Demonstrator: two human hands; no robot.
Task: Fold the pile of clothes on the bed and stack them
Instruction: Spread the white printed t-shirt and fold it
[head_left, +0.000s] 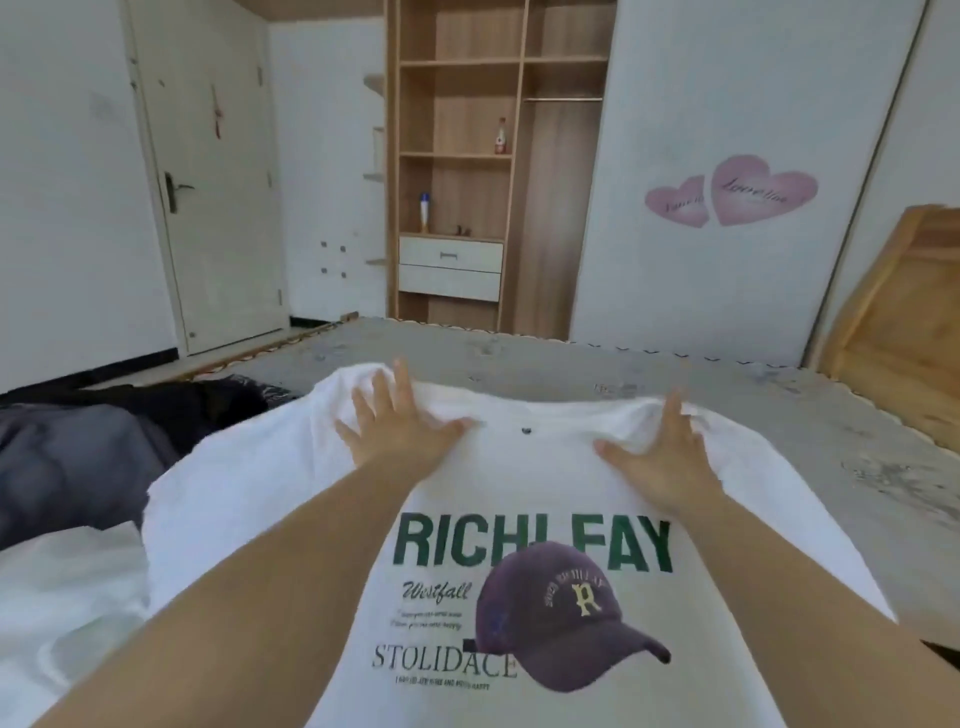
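So the white t-shirt (519, 519) is spread out print side up on the bed (675, 395) right in front of you, with the green "RICHLEAY" lettering and that purple cap graphic facing you and the collar end pointing away toward the far edge. The fabric is bunched up a bit at both far corners, around the shoulders.

Your left hand (395, 431) is flat on the shirt near the left shoulder, fingers spread and straight, just pressing on the cloth, not grabbing anything. Your right hand (660, 457) is doing pretty much the same over by the right shoulder, fingers stretched out along the rumpled edge with the thumb pointing inward. Neither one looks like it's pinching the fabric.

Off to your left there's the rest of the pile: a gray garment (78, 467) with something dark (197, 400) lying behind it, and another white piece (62, 597) closer to you, touching the shirt's edge.

Further out you've got a white door (218, 182), an open wooden wardrobe (467, 130) with a couple of bottles on the shelves, and two pink heart stickers (737, 192) on the sliding panel.
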